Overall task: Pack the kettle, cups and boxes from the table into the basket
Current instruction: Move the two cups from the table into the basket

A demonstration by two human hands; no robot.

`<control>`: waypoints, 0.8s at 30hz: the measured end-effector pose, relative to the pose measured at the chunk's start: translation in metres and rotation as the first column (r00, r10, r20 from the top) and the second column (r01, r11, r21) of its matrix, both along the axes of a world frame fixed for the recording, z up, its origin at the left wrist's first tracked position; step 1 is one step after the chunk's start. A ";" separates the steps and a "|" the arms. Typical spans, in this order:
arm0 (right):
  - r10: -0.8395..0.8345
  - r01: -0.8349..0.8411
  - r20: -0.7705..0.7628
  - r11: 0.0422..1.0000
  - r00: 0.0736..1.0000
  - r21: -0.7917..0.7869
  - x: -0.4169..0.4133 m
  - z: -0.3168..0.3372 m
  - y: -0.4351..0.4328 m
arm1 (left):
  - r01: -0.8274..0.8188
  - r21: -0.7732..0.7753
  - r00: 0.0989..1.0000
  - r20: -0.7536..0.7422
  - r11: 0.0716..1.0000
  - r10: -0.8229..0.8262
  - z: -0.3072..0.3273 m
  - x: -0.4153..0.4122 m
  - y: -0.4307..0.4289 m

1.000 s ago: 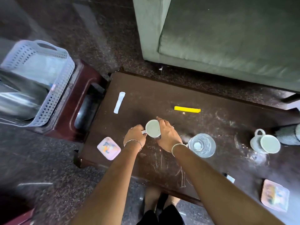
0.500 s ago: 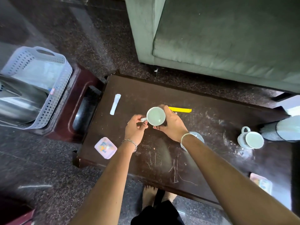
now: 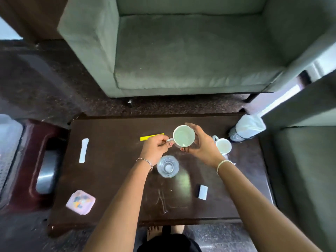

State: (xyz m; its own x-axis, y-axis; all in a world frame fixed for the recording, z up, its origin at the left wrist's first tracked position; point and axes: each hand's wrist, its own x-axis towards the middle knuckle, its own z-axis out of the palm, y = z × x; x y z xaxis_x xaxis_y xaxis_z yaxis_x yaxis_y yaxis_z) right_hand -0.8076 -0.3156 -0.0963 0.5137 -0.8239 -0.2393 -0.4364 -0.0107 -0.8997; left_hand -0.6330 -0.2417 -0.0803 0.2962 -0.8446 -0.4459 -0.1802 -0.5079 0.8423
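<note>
A white cup is held above the dark wooden table by both hands. My left hand pinches its handle; my right hand wraps its side. A second white cup stands on the table just right of my right hand. A clear glass lid-like object lies below the hands. A pink square box sits at the table's front left, a small white box at the front right. The white basket shows only at the left edge, blurred.
A yellow strip and a white sachet lie on the table. A white-wrapped cylinder stands at the back right corner. A grey-green armchair is behind the table, a maroon stool to the left. Bare feet show below.
The view has swung right and up; the basket slid to the left edge. Both hands have carried the cup rightward, toward the second cup.
</note>
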 end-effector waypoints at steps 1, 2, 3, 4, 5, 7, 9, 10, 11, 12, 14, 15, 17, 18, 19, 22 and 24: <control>-0.017 0.017 -0.015 1.000 1.000 -0.012 -0.011 0.000 -0.004 | 0.002 -0.008 1.000 -0.031 1.000 -0.003 -0.001 -0.010 -0.005; -0.028 0.027 -0.042 0.999 0.999 -0.029 -0.021 -0.002 -0.007 | -0.002 -0.008 0.999 -0.052 1.000 0.002 -0.002 -0.018 -0.009; -0.049 0.045 -0.070 0.998 0.996 -0.045 -0.032 -0.006 -0.011 | -0.004 -0.008 0.998 -0.068 1.000 0.003 -0.005 -0.027 -0.013; -0.080 0.075 -0.097 0.996 0.992 -0.054 -0.044 -0.011 -0.015 | -0.012 -0.003 0.997 -0.078 1.000 0.012 -0.008 -0.034 -0.016; -0.128 0.120 -0.133 0.991 0.983 -0.065 -0.056 -0.018 -0.018 | -0.024 -0.002 0.996 -0.089 1.000 0.024 -0.012 -0.041 -0.019; -0.254 0.222 -0.263 0.964 0.931 -0.143 -0.081 -0.037 -0.020 | -0.050 -0.003 0.994 -0.096 0.999 0.049 -0.018 -0.050 -0.021; -0.355 0.303 -0.381 0.933 0.854 -0.192 -0.101 -0.057 -0.020 | -0.056 -0.002 0.994 -0.092 0.998 0.056 -0.025 -0.055 -0.024; -0.376 0.329 -0.419 0.927 0.827 -0.182 -0.109 -0.068 -0.021 | -0.062 0.003 0.994 -0.088 0.998 0.062 -0.031 -0.057 -0.026; -0.380 0.342 -0.444 0.925 0.812 -0.166 -0.115 -0.078 -0.023 | -0.068 0.005 0.993 -0.091 0.998 0.068 -0.035 -0.058 -0.028; -0.372 0.342 -0.453 0.928 0.810 -0.150 -0.115 -0.082 -0.022 | -0.078 0.005 0.992 -0.097 0.997 0.078 -0.034 -0.055 -0.027; -0.342 0.338 -0.451 0.937 0.824 -0.092 -0.116 -0.096 -0.024 | -0.097 0.006 0.988 -0.120 0.995 0.097 -0.043 -0.055 -0.029; -0.338 0.350 -0.443 0.935 0.830 -0.058 -0.117 -0.104 -0.027 | -0.104 0.006 0.986 -0.131 0.995 0.104 -0.049 -0.056 -0.032; -0.364 0.397 -0.432 0.918 0.825 -0.016 -0.114 -0.118 -0.030 | -0.116 0.017 0.982 -0.147 0.993 0.117 -0.054 -0.057 -0.034; -0.383 0.421 -0.435 0.907 0.815 -0.010 -0.113 -0.124 -0.031 | -0.123 0.022 0.980 -0.155 0.992 0.125 -0.056 -0.058 -0.036; -0.408 0.452 -0.437 0.892 0.802 -0.004 -0.112 -0.129 -0.033 | -0.126 0.026 0.978 -0.166 0.992 0.129 -0.057 -0.058 -0.037; -0.489 0.556 -0.419 0.830 0.765 0.048 -0.110 -0.140 -0.039 | -0.152 0.051 0.967 -0.199 0.987 0.159 -0.058 -0.057 -0.039; -0.517 0.594 -0.421 0.801 0.746 0.070 -0.108 -0.145 -0.040 | -0.171 0.064 0.958 -0.221 0.983 0.181 -0.059 -0.054 -0.040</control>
State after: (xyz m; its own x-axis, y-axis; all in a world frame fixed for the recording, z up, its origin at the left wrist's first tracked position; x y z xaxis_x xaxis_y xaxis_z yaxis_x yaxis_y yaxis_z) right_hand -0.9161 -0.3558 -0.2412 -0.1786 -0.8531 -0.4903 -0.6024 0.4888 -0.6310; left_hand -0.6871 -0.2814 -0.1396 0.3258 -0.7666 -0.5534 0.1070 -0.5517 0.8272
